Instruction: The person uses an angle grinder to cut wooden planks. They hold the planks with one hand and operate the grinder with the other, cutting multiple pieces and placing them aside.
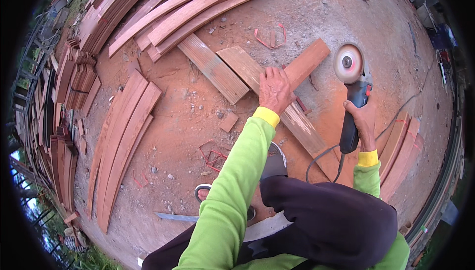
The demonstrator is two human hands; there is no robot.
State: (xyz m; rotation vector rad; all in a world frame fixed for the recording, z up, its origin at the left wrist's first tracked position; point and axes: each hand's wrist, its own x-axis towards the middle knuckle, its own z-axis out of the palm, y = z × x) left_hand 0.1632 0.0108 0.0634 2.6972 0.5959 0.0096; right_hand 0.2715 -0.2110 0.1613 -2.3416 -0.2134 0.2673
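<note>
My left hand (275, 90) presses down with bent fingers on the near end of a short reddish wooden board (310, 61). This board lies slanted across a longer, weathered plank (304, 129) on the ground. To the right, my right hand (365, 120) grips a dark angle grinder (350, 130) by its body, thumb wrapped round it. The grinder's round disc (348, 63) points away from me, apart from the short board's right end. Whether the disc spins I cannot tell. A cable (340, 168) runs from the grinder's rear end.
Another weathered plank (213, 67) lies left of the work. Curved boards (123, 146) rest at the left, with a big stack (198, 13) beyond. More boards (403, 151) lie at the right. A saw blade (175, 217) and red straps (213, 157) are near my foot (203, 194).
</note>
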